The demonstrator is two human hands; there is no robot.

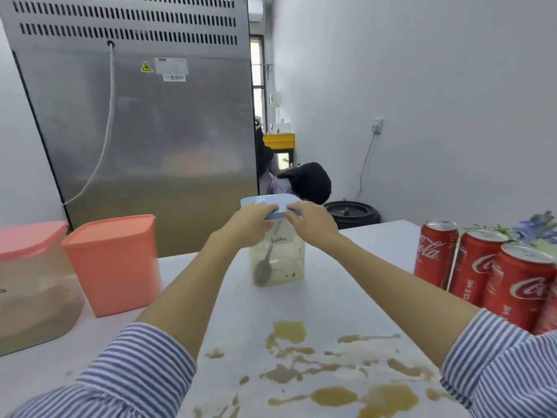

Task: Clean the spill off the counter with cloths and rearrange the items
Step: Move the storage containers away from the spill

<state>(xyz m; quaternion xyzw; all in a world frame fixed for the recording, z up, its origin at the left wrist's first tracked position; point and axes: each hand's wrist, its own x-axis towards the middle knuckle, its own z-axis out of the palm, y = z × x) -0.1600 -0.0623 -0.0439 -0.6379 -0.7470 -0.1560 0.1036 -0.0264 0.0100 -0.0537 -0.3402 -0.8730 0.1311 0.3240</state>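
Observation:
A clear container (284,260) labelled "latte" stands on the white counter (355,285), with a spoon inside it and a pale blue lid (272,203) on top. My left hand (251,220) grips the lid's left edge and my right hand (312,220) grips its right edge. A brown spill (337,381) spreads in blotches and streaks over the near part of the counter, between my forearms. No cloth is in view.
Two salmon-lidded containers (116,263) (30,282) stand at the left. Several red Coca-Cola cans (482,263) crowd the right edge, with blue flowers (533,227) behind them. A steel refrigerator (141,131) rises beyond the counter; another person's dark head covering (309,181) shows past it.

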